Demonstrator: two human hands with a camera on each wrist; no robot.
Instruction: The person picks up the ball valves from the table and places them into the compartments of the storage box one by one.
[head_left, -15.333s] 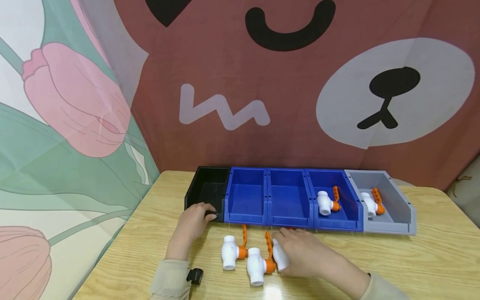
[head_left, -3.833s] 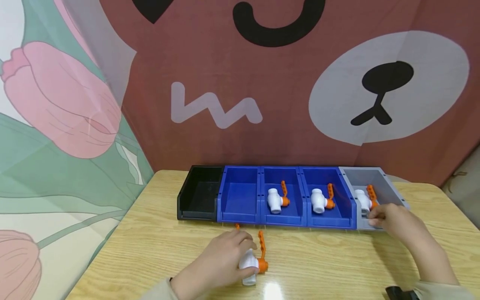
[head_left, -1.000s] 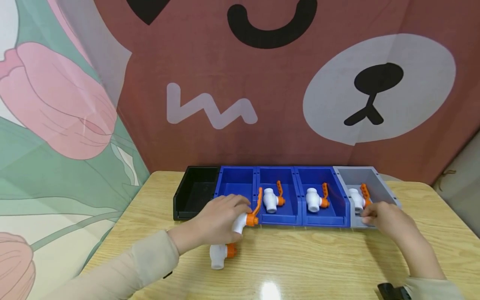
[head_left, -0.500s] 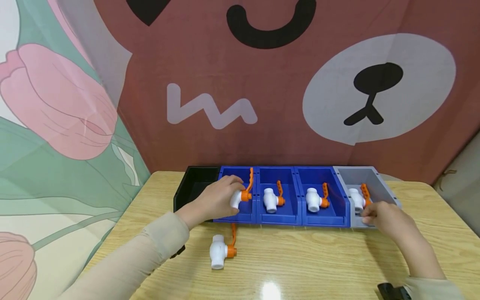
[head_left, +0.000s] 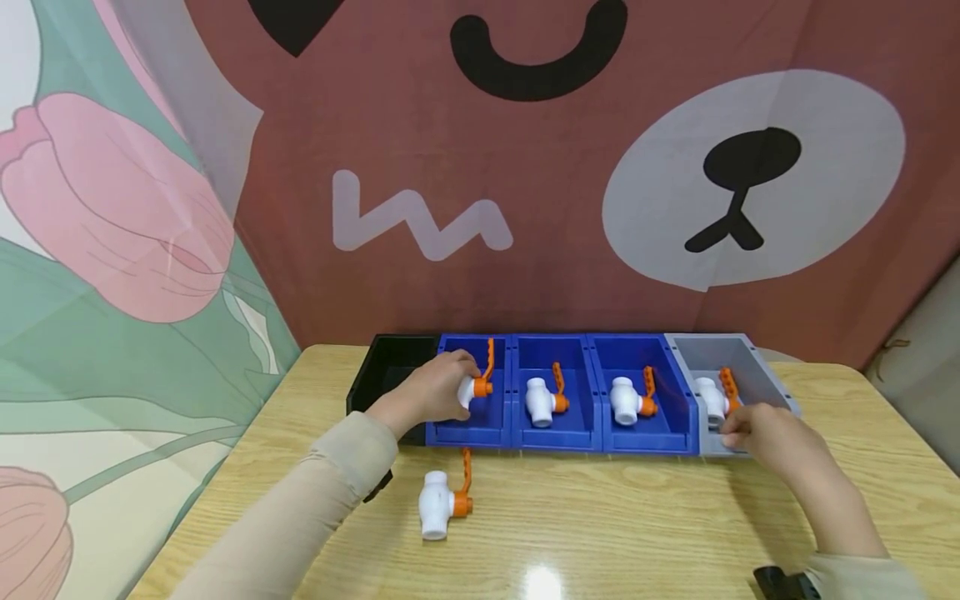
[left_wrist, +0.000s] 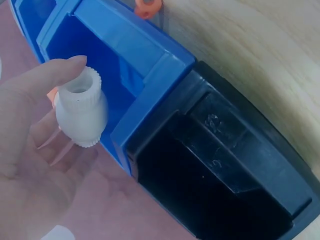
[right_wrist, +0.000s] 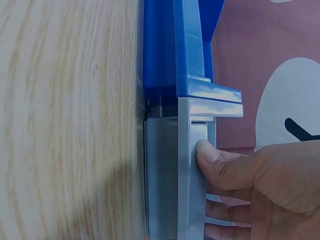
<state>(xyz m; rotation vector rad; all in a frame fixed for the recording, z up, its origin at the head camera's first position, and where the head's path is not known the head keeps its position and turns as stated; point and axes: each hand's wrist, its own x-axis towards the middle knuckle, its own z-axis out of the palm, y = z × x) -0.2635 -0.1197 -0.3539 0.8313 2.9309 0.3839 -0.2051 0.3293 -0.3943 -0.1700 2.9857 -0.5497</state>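
Observation:
My left hand (head_left: 433,390) holds a white ball valve (left_wrist: 82,112) with an orange lever inside the leftmost blue bin (head_left: 474,437). In the left wrist view the thumb lies along the valve's ribbed end and the fingers are behind its body. Over at the far right, my right hand (head_left: 780,442) grips the front lip of the grey bin (right_wrist: 186,200), thumb on one face and fingers on the other. A similar valve (head_left: 707,398) lies in that grey bin, partly behind the hand. On the table in front of the bins lies another ball valve (head_left: 435,507).
The bins stand side by side in a row. A black bin (head_left: 366,400) is at the left end. The middle blue bin holds a valve (head_left: 538,403), as does the right blue bin, with its valve (head_left: 625,402). A printed cloth (head_left: 420,292) hangs behind the table (head_left: 600,525).
My left hand has lifted one ball valve from the table and carried it forward into the left blue bin, lower now than half a second ago. The right hand has stayed at the grey bin.

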